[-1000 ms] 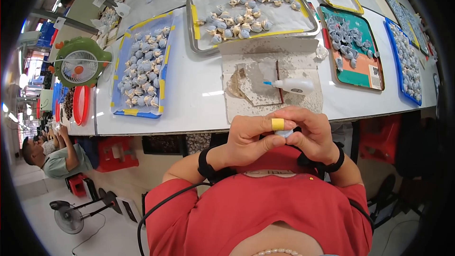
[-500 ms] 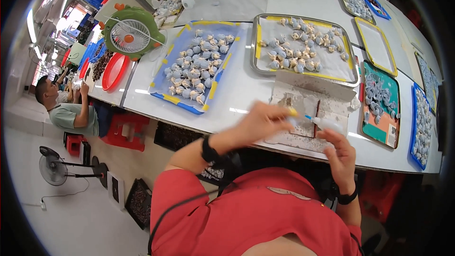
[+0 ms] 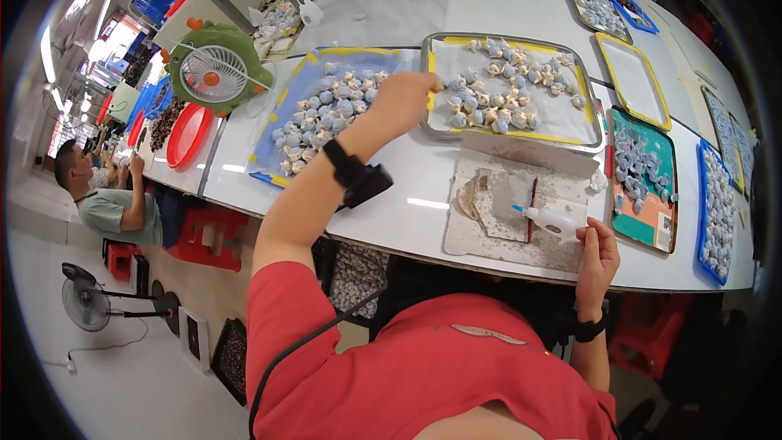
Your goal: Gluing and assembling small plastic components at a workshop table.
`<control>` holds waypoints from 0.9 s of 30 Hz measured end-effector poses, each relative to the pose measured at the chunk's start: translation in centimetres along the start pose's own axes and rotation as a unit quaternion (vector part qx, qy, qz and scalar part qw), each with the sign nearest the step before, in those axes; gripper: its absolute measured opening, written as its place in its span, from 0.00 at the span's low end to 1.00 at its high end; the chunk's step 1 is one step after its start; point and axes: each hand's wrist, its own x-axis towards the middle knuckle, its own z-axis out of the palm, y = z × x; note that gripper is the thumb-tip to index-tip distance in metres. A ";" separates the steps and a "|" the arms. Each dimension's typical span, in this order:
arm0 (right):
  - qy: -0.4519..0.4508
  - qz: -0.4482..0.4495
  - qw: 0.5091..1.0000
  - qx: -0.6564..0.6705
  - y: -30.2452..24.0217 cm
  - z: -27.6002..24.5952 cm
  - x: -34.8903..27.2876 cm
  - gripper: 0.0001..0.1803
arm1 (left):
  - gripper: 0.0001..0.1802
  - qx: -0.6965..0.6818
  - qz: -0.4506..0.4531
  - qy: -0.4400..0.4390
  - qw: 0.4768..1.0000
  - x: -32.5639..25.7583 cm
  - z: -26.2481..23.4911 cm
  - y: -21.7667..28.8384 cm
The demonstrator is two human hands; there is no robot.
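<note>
My left hand [image 3: 405,103] reaches over the gap between two trays, its fingertips pinched at the left rim of the metal tray [image 3: 507,139]. A small yellowish bit shows at the fingertips, too small to name. White paper lines this tray, and several small blue-grey and cream figures [image 3: 501,98] lie on it. My right hand [image 3: 599,257] is closed on the rear end of a whitish squeeze bottle [image 3: 556,222]. Its blue tip points left over a stained, folded cardboard sheet [image 3: 481,248]. Beneath the bottle runs a dark red stick [image 3: 533,195].
On the left, a blue tray [image 3: 269,134] holds several more figures beside a green fan [image 3: 213,69] and a red basin [image 3: 189,137]. A green tray [image 3: 660,147] and a blue tray [image 3: 710,265] of grey pieces stand right. Far left, another person [image 3: 114,195] sits working.
My left hand has moved from beside the bottle's tip, up and left to the metal tray's rim. My right hand's fingers have closed on the bottle's end. The view has shifted slightly.
</note>
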 end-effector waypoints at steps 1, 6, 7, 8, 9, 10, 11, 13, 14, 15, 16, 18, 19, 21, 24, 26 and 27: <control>0.010 0.012 1.000 0.024 0.1 0.0 0.0 0.11 | 0.11 -0.004 0.075 0.010 0.997 0.6 1.1 0.5; -0.008 0.014 1.000 -0.005 0.0 -0.5 0.5 0.13 | 0.15 0.020 0.196 -0.026 0.980 2.6 4.9 0.4; -0.015 0.009 1.000 -0.025 -0.5 -0.3 0.7 0.14 | 0.15 0.037 0.160 -0.059 0.985 2.8 4.5 0.8; -0.054 0.011 0.997 -0.062 -1.0 -0.3 1.0 0.15 | 0.16 0.055 0.122 -0.092 0.987 2.9 3.9 1.2; -0.045 0.016 0.997 -0.064 -1.6 -0.1 1.2 0.15 | 0.16 0.052 0.129 -0.098 0.985 2.8 3.1 1.9; -0.070 -0.011 0.988 -0.136 -2.1 0.2 1.4 0.16 | 0.15 0.061 0.084 -0.081 0.991 2.4 2.2 2.9; -0.096 -0.037 0.973 -0.206 -2.5 0.6 1.6 0.17 | 0.15 0.071 0.038 -0.065 0.995 1.8 1.4 3.6; -0.105 -0.019 0.970 -0.221 -2.8 0.8 1.9 0.18 | 0.14 -0.035 0.055 -0.054 0.996 0.3 0.1 3.9; -0.125 -0.054 0.952 -0.276 -2.6 0.8 1.9 0.19 | 0.14 -0.138 0.065 -0.038 0.988 -0.6 -0.4 4.4; -0.146 -0.089 0.929 -0.330 -2.4 0.8 2.0 0.19 | 0.14 -0.140 0.068 -0.044 0.987 -1.7 -0.8 5.1; -0.141 -0.118 0.922 -0.341 -2.4 1.1 2.0 0.20 | 0.12 -0.316 0.019 -0.092 0.944 -3.0 -1.3 5.8; -0.148 -0.114 0.920 -0.345 -2.5 1.1 2.0 0.20 | 0.09 -0.533 -0.047 -0.135 0.834 -6.3 -1.2 6.8; -0.159 -0.114 0.916 -0.350 -2.5 1.2 1.9 0.20 | 0.09 -0.585 -0.061 -0.134 0.798 -8.1 -0.7 7.3; -0.152 -0.115 0.918 -0.348 -2.3 1.4 1.9 0.19 | 0.11 -0.660 -0.075 -0.182 0.725 -10.9 0.3 8.4; -0.146 -0.113 0.921 -0.345 -2.3 1.9 1.8 0.18 | 0.19 -0.706 -0.106 -0.222 0.665 -13.3 2.0 10.6; -0.150 -0.108 0.921 -0.343 -2.5 2.0 1.6 0.17 | 0.20 -0.706 -0.114 -0.238 0.657 -13.9 3.3 11.6; -0.146 -0.033 0.949 -0.278 -2.7 2.1 1.4 0.17 | 0.20 -0.721 -0.123 -0.248 0.636 -14.0 3.8 12.2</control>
